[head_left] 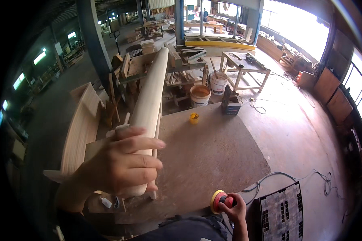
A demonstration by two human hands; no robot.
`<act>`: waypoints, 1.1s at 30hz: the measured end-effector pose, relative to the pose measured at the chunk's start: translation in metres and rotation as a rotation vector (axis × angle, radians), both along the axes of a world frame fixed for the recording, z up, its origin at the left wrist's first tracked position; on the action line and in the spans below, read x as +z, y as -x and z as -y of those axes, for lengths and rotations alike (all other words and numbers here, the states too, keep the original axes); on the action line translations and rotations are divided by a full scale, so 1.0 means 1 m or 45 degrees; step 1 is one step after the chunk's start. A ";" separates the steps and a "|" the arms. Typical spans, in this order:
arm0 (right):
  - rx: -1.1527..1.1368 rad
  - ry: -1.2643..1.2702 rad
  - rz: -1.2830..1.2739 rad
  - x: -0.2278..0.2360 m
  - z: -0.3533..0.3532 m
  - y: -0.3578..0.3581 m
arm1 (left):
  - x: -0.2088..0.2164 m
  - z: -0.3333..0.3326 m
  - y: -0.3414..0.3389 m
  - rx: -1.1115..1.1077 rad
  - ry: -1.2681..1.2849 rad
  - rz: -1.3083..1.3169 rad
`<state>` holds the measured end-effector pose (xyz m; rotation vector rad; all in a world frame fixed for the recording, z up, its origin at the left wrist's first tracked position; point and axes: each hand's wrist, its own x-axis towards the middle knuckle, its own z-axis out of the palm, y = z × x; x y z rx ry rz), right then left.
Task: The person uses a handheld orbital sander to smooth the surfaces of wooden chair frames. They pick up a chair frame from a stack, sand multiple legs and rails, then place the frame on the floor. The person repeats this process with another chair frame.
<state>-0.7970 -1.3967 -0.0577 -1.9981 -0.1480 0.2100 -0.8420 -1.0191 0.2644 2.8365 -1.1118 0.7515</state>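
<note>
Clasping the palm sander (218, 203), the right hand (236, 209) wraps its fingers around the red-and-black body, over the near edge of the brown floor sheet (217, 148); its disc pad is yellow-rimmed. The left hand (128, 164), loosely curled with fingers apart, is over the near end of the pale wooden beam (151, 92); blur hides whether it touches. The beam, rounded and smooth, lies along the sheet's left side, probably stiff and heavy, best held under both ends. The sander looks light, its rounded body suiting a palm grasp.
</note>
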 end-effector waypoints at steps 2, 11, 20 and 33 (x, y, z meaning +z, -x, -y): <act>-0.001 -0.006 0.019 -0.005 0.015 -0.023 | -0.014 0.016 -0.027 -0.172 0.188 -0.299; 0.059 -0.061 0.120 -0.007 0.120 -0.170 | -0.012 0.156 -0.146 -0.036 0.002 -0.202; -0.286 -0.350 0.202 0.013 0.205 -0.255 | 0.007 0.291 -0.320 0.548 -0.141 -0.140; -0.236 -0.794 0.048 0.016 0.196 -0.260 | -0.020 0.172 -0.473 0.507 0.247 -0.640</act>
